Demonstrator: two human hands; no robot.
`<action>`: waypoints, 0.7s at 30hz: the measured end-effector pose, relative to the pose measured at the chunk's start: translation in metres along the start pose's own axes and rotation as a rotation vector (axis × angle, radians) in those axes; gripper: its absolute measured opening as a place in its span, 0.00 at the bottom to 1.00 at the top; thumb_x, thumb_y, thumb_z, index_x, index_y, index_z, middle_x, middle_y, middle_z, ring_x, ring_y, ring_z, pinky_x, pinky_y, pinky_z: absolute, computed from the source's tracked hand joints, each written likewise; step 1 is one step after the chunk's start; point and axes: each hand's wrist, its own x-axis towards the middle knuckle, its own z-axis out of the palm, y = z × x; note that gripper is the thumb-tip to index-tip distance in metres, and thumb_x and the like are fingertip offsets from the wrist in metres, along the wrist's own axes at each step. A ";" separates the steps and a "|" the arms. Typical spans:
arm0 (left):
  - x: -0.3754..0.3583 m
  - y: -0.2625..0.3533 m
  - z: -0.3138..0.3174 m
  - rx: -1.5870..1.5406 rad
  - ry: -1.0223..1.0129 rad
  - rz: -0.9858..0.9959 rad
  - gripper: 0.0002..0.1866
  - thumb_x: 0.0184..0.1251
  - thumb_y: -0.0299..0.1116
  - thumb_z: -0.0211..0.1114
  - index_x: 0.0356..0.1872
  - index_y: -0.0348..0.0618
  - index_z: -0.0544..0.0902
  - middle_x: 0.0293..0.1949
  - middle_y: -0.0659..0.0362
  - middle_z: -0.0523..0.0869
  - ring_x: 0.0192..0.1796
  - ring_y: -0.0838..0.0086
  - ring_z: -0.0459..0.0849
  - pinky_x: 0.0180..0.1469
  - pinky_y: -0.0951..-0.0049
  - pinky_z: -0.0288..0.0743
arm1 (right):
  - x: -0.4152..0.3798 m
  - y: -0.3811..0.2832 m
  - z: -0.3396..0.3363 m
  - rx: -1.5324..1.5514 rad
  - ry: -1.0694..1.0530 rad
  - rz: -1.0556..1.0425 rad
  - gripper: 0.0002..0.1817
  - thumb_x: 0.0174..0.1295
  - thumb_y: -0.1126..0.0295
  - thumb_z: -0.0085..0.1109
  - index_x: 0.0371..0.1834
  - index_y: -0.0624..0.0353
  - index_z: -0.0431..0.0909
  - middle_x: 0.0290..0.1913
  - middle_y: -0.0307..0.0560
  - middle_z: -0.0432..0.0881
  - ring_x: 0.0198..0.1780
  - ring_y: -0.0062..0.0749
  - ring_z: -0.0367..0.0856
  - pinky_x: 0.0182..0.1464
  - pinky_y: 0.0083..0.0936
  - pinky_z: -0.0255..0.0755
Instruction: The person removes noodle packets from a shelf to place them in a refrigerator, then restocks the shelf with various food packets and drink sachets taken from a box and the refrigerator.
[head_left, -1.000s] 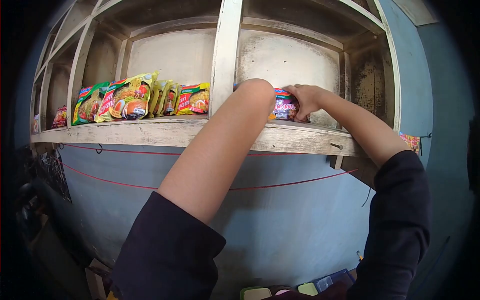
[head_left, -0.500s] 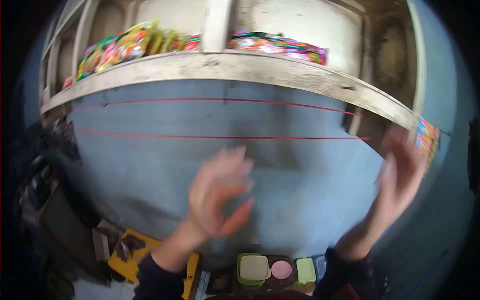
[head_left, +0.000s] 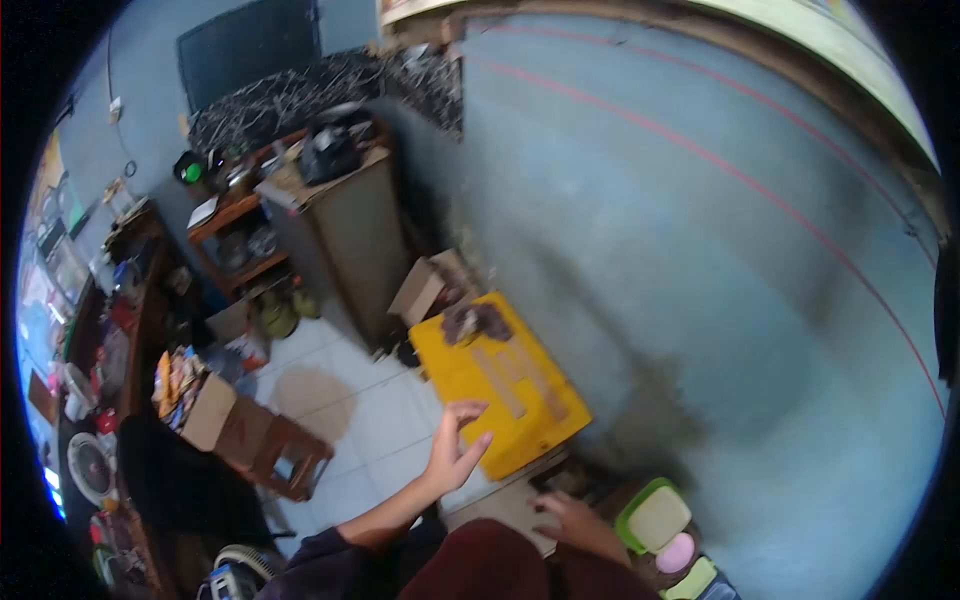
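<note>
My left hand [head_left: 458, 452] is stretched forward over the near left edge of a yellow table [head_left: 540, 390], thumb and fingers apart, holding nothing. Lower and to the right, my right hand [head_left: 572, 522] reaches beside my body near the table's closest corner. Its fingers are slightly bent and spread, and nothing is in them. On the yellow top lie a crumpled brownish cloth-like bundle [head_left: 475, 322] and pale strips [head_left: 498, 383]. Just right of my right hand stand a green-rimmed container [head_left: 632, 520] and a pink round lid [head_left: 676, 552].
A tall cabinet [head_left: 345, 240] stands behind the table, next to an open cardboard box [head_left: 420, 290]. Left are a wooden stool [head_left: 290, 460], a box of colourful packets [head_left: 178, 385] and a cluttered shelf [head_left: 130, 350]. Red cords [head_left: 700, 150] run along the blue wall.
The view has swung left and down, from the snack-packet shelf to the yellow table and floor. Both hands, raised before the wall earlier, are now lower and still empty.
</note>
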 end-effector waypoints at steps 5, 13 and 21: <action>0.021 -0.026 -0.079 0.001 0.094 0.093 0.18 0.53 0.24 0.61 0.45 0.39 0.66 0.49 0.49 0.70 0.54 0.62 0.70 0.56 0.67 0.63 | 0.106 -0.040 0.002 -0.071 0.003 0.003 0.24 0.51 0.65 0.60 0.52 0.57 0.68 0.47 0.53 0.72 0.49 0.45 0.72 0.51 0.32 0.65; 0.067 -0.082 -0.261 0.174 0.074 -0.153 0.20 0.55 0.25 0.59 0.49 0.44 0.64 0.56 0.52 0.65 0.61 0.63 0.62 0.61 0.61 0.55 | 0.326 -0.123 0.030 -0.033 0.182 -0.138 0.26 0.51 0.70 0.58 0.54 0.60 0.64 0.52 0.54 0.69 0.55 0.47 0.67 0.55 0.33 0.62; 0.109 -0.165 -0.379 -0.066 0.422 -0.334 0.19 0.57 0.27 0.59 0.49 0.47 0.64 0.58 0.55 0.65 0.63 0.65 0.60 0.61 0.58 0.53 | 0.515 -0.132 0.066 0.005 -0.033 -0.238 0.27 0.51 0.68 0.58 0.56 0.58 0.63 0.52 0.53 0.68 0.55 0.46 0.67 0.55 0.32 0.62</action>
